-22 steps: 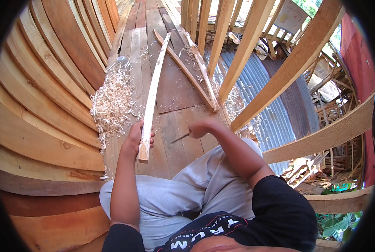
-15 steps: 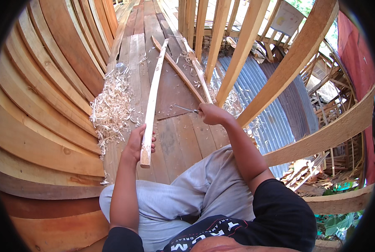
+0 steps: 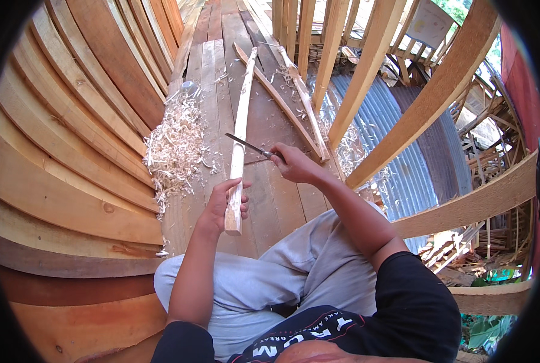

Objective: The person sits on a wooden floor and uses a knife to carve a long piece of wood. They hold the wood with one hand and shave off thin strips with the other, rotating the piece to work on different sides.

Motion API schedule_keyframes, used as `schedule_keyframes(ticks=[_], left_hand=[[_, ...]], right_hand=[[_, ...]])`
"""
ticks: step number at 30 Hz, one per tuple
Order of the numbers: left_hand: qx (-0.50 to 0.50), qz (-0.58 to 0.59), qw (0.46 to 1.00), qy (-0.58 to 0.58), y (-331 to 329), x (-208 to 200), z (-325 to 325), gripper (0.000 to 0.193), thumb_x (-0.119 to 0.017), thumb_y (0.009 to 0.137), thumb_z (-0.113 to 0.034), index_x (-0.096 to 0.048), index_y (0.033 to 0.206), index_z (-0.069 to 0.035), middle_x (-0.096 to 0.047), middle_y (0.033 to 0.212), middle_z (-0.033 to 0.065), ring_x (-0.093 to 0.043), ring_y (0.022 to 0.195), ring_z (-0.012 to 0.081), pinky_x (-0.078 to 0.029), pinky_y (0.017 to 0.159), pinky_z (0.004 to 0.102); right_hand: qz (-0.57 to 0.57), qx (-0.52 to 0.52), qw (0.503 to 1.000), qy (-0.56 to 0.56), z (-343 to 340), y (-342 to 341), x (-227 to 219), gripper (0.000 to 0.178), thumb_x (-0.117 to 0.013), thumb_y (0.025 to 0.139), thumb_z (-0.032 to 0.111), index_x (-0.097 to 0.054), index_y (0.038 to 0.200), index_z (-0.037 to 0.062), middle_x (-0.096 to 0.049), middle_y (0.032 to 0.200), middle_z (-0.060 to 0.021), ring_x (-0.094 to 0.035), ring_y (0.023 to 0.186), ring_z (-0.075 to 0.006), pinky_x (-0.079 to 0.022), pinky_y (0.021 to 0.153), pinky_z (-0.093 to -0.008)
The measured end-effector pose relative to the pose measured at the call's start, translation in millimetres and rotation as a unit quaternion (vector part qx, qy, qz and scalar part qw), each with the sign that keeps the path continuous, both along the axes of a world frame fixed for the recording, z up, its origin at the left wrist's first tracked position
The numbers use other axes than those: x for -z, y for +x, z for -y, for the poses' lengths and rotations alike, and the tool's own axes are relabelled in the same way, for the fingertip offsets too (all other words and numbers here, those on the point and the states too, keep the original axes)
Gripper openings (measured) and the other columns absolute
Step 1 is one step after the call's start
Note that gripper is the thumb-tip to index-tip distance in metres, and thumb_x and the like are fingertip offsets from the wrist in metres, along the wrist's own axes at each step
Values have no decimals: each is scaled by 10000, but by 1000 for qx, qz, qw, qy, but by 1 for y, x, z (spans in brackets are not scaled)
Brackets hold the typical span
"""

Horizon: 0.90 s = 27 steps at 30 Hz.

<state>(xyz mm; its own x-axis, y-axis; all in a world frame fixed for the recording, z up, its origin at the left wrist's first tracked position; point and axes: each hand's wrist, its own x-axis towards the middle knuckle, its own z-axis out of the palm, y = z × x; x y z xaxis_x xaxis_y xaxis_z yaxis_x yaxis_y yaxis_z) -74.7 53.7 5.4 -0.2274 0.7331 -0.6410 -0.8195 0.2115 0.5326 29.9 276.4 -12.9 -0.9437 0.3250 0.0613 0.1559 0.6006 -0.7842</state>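
Note:
My left hand [image 3: 226,204] is wrapped round the near end of a long pale wooden stick [image 3: 241,124], which points away from me with its bark stripped. In my right hand [image 3: 295,163] is a knife [image 3: 252,146] held by its handle. The dark narrow blade reaches left across the stick's middle; whether it touches the wood I cannot tell. Beyond and to the right, a brown stick [image 3: 280,103] and a second pale stick [image 3: 303,100] lie on the plank floor, their near ends close together.
A heap of curled wood shavings [image 3: 176,145] lies on the floor [image 3: 264,209] against the board wall [image 3: 70,157] at left, with a small clear object [image 3: 189,86] beside it. Wooden railing posts [image 3: 366,66] stand at right, above corrugated metal sheets [image 3: 379,151]. My crossed legs are nearest.
My right hand has brought the knife left, so its blade now lies across the stick; before, it was off to the stick's right. The whole view has shifted slightly.

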Motion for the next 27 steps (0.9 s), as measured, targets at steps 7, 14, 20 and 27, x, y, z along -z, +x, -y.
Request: schedule_keyframes(ticks=[7,14,20,27], left_hand=[[25,9,999,25,-5,-3,2,197,-658,791,-93,-483,880,-111,-463,645,-12,-468,464,89,-400,421,248],[35,-98,995,-7,3,3,10,157,-625,771,-28,-493,846,-70,-497,647,19,-519,472,112,-452,420,281],[37,-261,964,-35,11,-2,15,185,-638,781,-107,-502,885,-35,-505,647,26,-531,472,126,-452,397,287],[7,-149,987,-58,7,-3,16,283,-668,774,-225,-502,915,-45,-513,673,23,-530,472,127,-453,419,285]], right_hand=[[-11,-43,997,-57,6,-7,12,225,-625,913,168,-592,1071,11,-654,873,-146,-612,800,-236,-478,732,-361],[5,-24,999,-25,3,-8,7,301,-614,916,244,-600,1083,-6,-657,903,-184,-632,825,-274,-480,757,-403],[11,-1,999,-47,-4,-2,1,264,-612,916,181,-582,1108,1,-661,939,-178,-631,849,-273,-479,773,-392],[32,-25,998,-41,-3,0,-1,306,-614,910,155,-524,1170,20,-646,906,-138,-612,813,-242,-473,745,-376]])
